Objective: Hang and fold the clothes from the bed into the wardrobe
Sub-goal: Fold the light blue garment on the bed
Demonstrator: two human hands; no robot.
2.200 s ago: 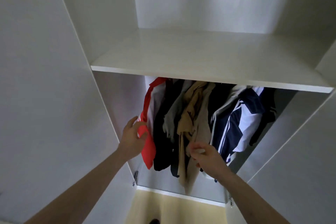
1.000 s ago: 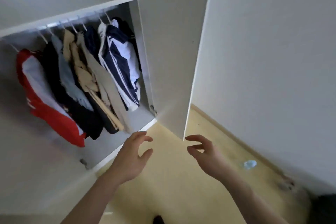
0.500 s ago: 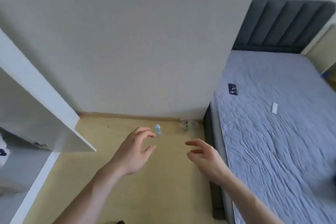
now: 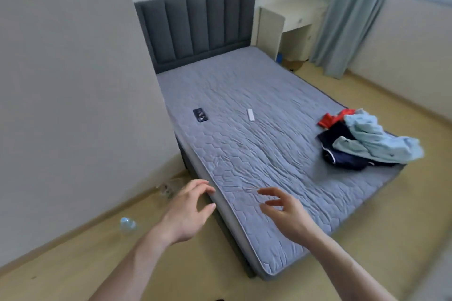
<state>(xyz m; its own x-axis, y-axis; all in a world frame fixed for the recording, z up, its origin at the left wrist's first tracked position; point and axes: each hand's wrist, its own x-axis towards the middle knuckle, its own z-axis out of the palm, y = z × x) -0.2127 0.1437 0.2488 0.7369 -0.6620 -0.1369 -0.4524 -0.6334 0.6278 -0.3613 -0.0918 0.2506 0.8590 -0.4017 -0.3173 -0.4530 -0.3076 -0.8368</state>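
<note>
Nearest the camera, the left hand [image 4: 186,212] and the right hand [image 4: 283,211] are held out in front, fingers spread and loosely curled; nothing is gripped by either. The left hand is seen over the floor at the near edge of the bed [image 4: 256,154], the right over the near corner of the mattress.

Farther up the mattress, a dark phone [image 4: 200,115] and a small white remote [image 4: 251,114] are laid apart from each other. Well away, at the far right corner, the pile of clothes [image 4: 362,142] is heaped: a pale blue garment [image 4: 374,140] on top, a navy one [image 4: 342,154] beneath, a red one [image 4: 333,117] behind.

The step in hand is judged to be fetching the next garment. The bed should be rounded or leaned across, and only the top blue piece lifted, by collar or shoulders if they can be found, so that the rest is left undisturbed.

The heap's long axis runs roughly along the bed's far side edge; which way any collar points cannot be told.
</note>
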